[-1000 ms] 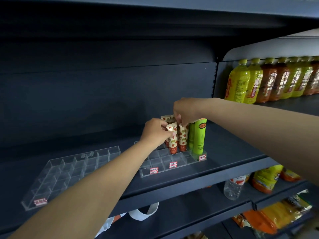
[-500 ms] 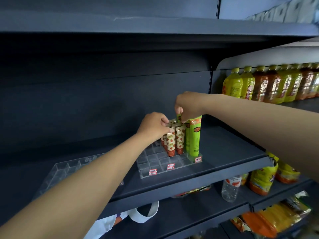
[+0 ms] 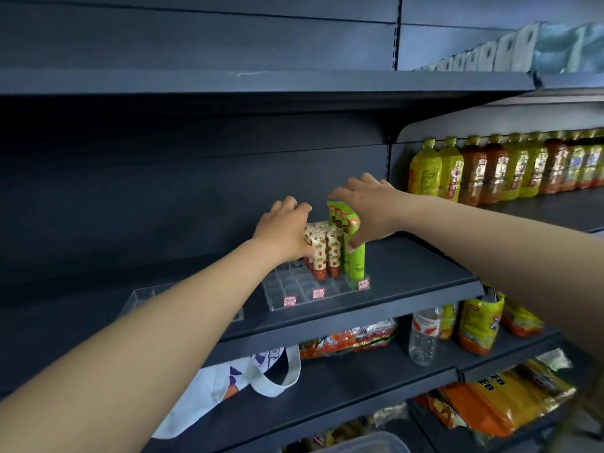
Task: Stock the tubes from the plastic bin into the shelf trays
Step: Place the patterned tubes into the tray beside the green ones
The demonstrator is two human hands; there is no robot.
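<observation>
A clear divided tray [image 3: 294,291] sits on the dark shelf [image 3: 408,282]. Several cream tubes with red fruit print [image 3: 322,253] stand in its back cells, and green tubes [image 3: 354,259] stand in its right column. My left hand [image 3: 286,228] rests against the left side of the cream tubes, fingers loosely bent over their tops. My right hand [image 3: 369,209] is spread over the green tubes, thumb down against the front green tube. A second clear tray [image 3: 143,297] lies to the left, mostly hidden by my left arm. A rim of the plastic bin [image 3: 369,444] shows at the bottom edge.
Bottles of yellow and brown drink [image 3: 490,168] line the shelf to the right. Below are snack bags [image 3: 348,338], a clear water bottle [image 3: 423,338] and a white tote bag [image 3: 228,384]. The upper shelf edge [image 3: 261,81] overhangs the work area.
My right hand has let go of the tube tops and spread its fingers over the green tubes. My left hand has slid down against the cream tubes. The view has tilted up.
</observation>
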